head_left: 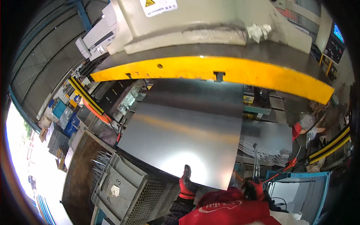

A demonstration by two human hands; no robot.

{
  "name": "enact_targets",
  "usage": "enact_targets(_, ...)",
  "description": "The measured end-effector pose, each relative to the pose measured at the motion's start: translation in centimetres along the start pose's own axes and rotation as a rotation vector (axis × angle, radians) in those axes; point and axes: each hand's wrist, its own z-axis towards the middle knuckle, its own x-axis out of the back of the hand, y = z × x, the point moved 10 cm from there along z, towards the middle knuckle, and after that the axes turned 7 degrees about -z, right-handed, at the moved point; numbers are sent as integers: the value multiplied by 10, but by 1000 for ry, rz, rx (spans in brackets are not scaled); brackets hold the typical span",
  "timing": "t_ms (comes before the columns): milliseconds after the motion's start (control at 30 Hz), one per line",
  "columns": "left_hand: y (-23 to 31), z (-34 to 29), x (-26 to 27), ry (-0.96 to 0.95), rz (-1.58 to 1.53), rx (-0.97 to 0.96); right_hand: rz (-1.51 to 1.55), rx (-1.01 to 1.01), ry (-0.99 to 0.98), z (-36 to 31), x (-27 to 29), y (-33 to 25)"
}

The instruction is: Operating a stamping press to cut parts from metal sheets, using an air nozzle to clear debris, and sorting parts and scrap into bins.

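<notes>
A large flat metal sheet (180, 135) extends from in front of me in under the yellow-edged press (187, 67). My left hand (187, 185), in a red and black glove, grips its near edge, thumb on top; the fingers beneath are hidden. Right of the sheet's near corner, my right hand (254, 188), gloved alike, is closed around the lower end of long metal tongs (256, 161). The tongs point up and away from me, over a stack of cut metal pieces (268, 140). An orange-red cord (279, 176) runs close to the right hand.
A grey plastic crate (122, 180) with perforated sides stands left of my left hand. At lower right is a blue-framed bin (305, 191) with pale sheets. Yellow-black upright bars (86, 95) flank the press on both sides. A control panel (335, 45) is at far right.
</notes>
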Motion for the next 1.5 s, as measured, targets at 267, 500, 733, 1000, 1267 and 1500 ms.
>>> enact_targets(267,26,0,-11,-108,343,-237,-782,669,558,71,-69,-171)
enact_targets(500,53,-1,13,35,-146,120,-673,637,398,91,-77,-149)
enact_targets(733,52,-30,42,116,341,-50,-947,470,450,68,-55,-167)
enact_targets(1000,58,-41,48,198,160,-162,-1444,635,573,140,-42,-368)
enact_targets(1267,78,-47,38,293,329,-166,-2166,377,745,208,-30,-407)
enact_targets(1500,90,-38,24,257,221,-200,-2306,473,803,173,-49,-390)
